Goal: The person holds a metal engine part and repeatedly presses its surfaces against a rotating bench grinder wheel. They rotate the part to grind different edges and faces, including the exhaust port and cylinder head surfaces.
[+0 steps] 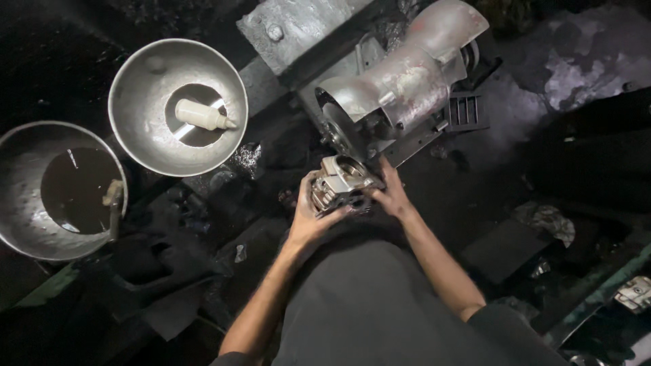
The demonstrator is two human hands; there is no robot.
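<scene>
Head view: small ribbed metal motor housing [341,183], cupped from both sides by left hand [308,215] and right hand [388,195], fingers closed round it, steadied just below bench grinder [400,88]; beyond, steel bowl [139,95] holding pale squeeze bottle [203,115], second bowl [20,169] of dark oil.

Bottle [203,115] in bowl [139,81], left
</scene>
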